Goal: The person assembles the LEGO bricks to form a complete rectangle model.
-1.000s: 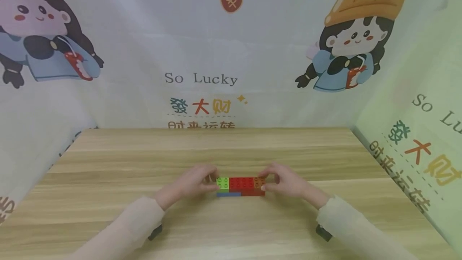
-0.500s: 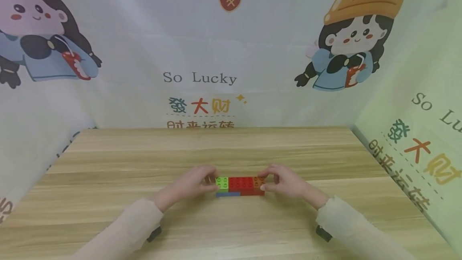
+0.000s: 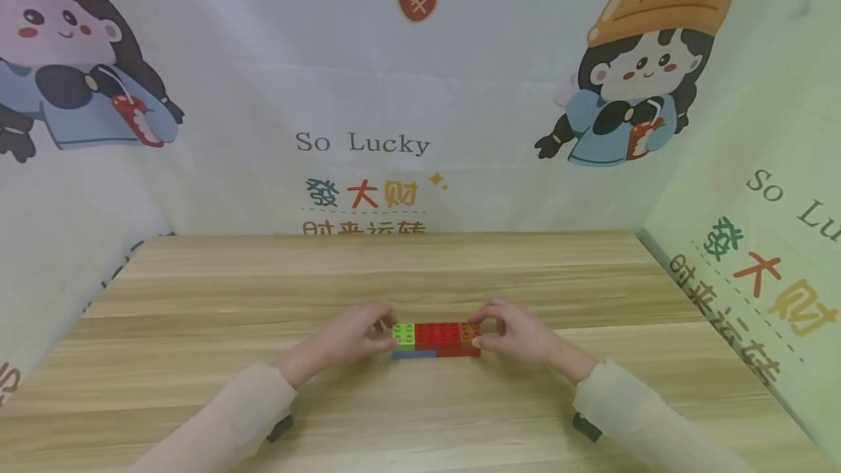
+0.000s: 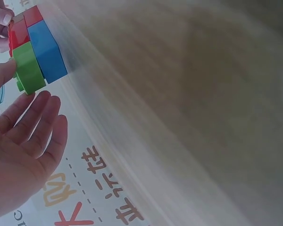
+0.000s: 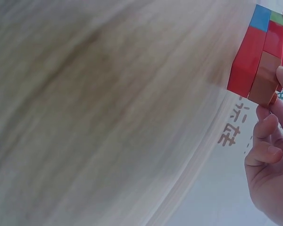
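A two-layer block of toy building bricks lies across the wooden table in the head view. On top are a green brick [image 3: 404, 335], a red brick [image 3: 436, 336] and a brown brick [image 5: 266, 77]. Beneath them sit a blue brick [image 4: 47, 49] and another red brick [image 5: 247, 61]. My left hand [image 3: 351, 334] pinches the green brick between thumb and index finger; its other fingers spread below in the left wrist view. At the opposite end my right hand [image 3: 522, 334] pinches the brown brick, the remaining fingers bent. Fingers partly cover both end bricks.
The wooden table [image 3: 420, 414] reaches back to a white printed cloth [image 3: 263, 93], which hangs behind it and along both sides. Dark wrist devices show under both sleeves, one being the right wrist camera [image 3: 587, 427].
Both hands keep their hold on the end bricks, and the block stays in place. The whole head view shifts only very slightly.
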Tool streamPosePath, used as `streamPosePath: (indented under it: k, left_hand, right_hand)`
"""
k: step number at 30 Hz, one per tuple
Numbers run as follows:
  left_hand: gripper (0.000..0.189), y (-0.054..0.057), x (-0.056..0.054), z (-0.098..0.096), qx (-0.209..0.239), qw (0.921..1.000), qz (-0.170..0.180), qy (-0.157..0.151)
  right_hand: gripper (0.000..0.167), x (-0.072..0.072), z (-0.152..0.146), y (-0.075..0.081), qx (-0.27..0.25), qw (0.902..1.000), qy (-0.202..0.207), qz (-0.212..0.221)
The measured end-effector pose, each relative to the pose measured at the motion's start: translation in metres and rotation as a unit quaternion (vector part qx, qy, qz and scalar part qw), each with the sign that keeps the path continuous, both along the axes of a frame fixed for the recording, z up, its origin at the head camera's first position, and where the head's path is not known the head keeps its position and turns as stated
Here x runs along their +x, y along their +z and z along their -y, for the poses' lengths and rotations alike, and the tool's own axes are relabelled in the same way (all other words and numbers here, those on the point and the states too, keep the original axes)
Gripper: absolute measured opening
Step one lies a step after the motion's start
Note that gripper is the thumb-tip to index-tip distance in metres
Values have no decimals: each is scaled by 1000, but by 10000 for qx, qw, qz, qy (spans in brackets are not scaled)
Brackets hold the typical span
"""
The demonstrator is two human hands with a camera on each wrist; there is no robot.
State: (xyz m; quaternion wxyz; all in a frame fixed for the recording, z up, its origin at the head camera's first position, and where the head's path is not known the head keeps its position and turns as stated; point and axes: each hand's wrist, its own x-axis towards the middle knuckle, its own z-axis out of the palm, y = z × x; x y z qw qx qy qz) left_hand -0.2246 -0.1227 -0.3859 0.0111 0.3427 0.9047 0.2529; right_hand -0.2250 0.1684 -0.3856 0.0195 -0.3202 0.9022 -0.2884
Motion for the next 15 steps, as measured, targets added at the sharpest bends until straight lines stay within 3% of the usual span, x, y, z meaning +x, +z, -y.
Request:
streamPosePath:
  k: [8,15]
  left_hand:
    - [25,-2,2,1,197,9994,277,-58]
    - [25,-4,-3,2,551,9958,730,31]
  right_hand:
    - [37,1,-1,-1,164,9999,18,-39]
    - [33,-6,-1,-3,28,9998,101,191]
